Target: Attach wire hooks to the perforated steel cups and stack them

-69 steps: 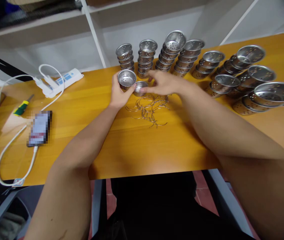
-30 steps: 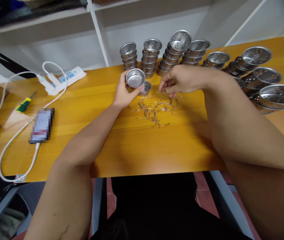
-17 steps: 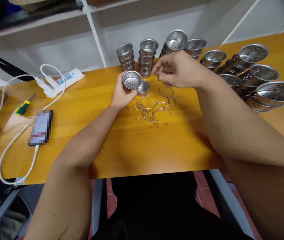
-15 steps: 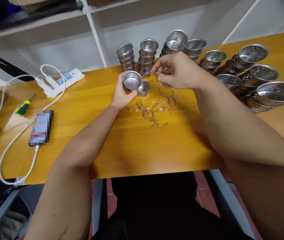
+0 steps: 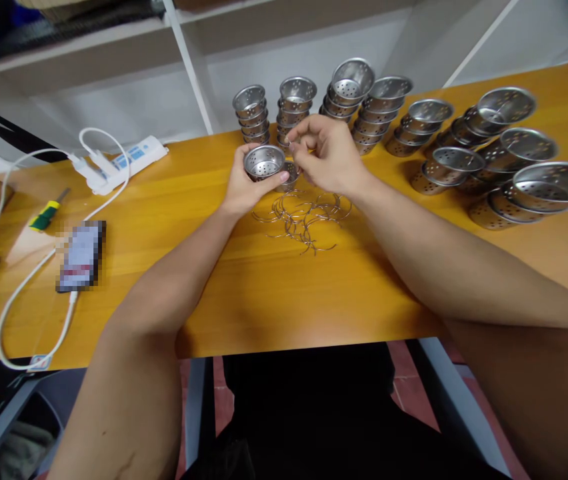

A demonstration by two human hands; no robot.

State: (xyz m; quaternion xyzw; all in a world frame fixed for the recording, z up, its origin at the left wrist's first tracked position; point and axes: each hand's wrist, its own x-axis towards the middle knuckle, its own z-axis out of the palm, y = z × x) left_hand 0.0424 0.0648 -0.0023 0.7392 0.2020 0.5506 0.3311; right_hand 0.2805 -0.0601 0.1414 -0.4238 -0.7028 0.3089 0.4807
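My left hand [image 5: 247,183] is wrapped round a small perforated metal cup [image 5: 265,162], its open rim tilted toward me. Close to the cup's right side, my right hand [image 5: 327,152] is closed in a pinch on a thin wire [image 5: 289,141], of which only a glint shows at the fingertips. Another small metal cup [image 5: 290,175] stands on the table, partly hidden by my left thumb. Just below the hands lies a loose pile of thin curved wires [image 5: 304,217].
Stacks of perforated metal cups [image 5: 297,93] line the back, and more stacks [image 5: 499,167] stand at the right. To the left are a white power strip [image 5: 134,160], a screwdriver [image 5: 47,215], a phone [image 5: 81,257] and a looping white cable [image 5: 7,307] on the wooden table [image 5: 314,300].
My right hand has moved left and slightly down, close to the held cup. My left hand has tipped the cup a little, and its thumb now lies along the cup's right side.
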